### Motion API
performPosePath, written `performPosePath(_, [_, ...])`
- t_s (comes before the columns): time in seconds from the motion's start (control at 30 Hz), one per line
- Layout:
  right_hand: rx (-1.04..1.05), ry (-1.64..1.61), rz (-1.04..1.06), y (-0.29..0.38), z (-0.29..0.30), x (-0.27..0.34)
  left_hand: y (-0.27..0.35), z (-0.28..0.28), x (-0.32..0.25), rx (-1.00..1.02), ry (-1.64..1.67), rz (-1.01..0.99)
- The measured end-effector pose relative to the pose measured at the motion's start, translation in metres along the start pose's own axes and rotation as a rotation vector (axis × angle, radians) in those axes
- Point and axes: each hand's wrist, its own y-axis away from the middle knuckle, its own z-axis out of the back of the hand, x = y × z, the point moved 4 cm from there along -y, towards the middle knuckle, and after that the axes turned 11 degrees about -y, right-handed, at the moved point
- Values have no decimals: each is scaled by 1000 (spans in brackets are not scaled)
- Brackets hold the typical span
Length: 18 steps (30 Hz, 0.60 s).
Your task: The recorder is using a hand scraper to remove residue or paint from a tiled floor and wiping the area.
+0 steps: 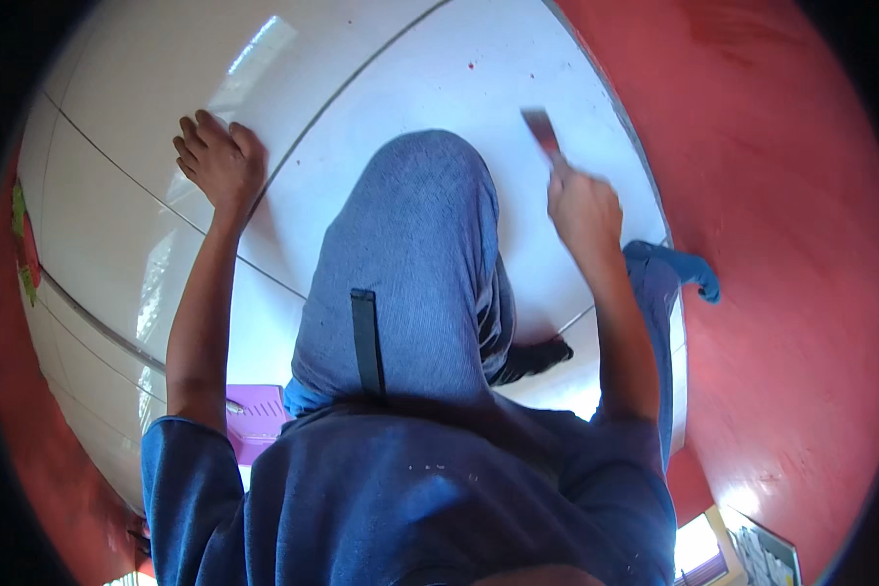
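My right hand [590, 212] grips the handle of a paint scraper [540, 130], a flat-bladed tool that looks slightly blurred. Its blade points away from me, over the pale tiled floor [425, 88] near the base of the red wall [776, 183]. Whether the blade touches the tile, I cannot tell. Small red specks [471, 67] dot the floor beyond it. To the left, my left hand [223, 161] rests on the tiles with its fingers apart and nothing in it. Between the two hands is my bent knee [425, 190] in blue-grey trousers.
A purple plastic dustpan or tray [260, 414] sits beside my left elbow, with a small object on it. Blue fabric [663, 267] lies against the wall on my right. A green and red item [23, 242] is at the far left wall.
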Motion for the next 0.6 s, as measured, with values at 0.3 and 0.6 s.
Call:
performPosePath(0.3, [16,25,-9,-13,12,5,3,-2,2,35,-19,18])
performPosePath(0.6, [-35,19,-66,-41,8,12,1,-7,3,8,-10,1])
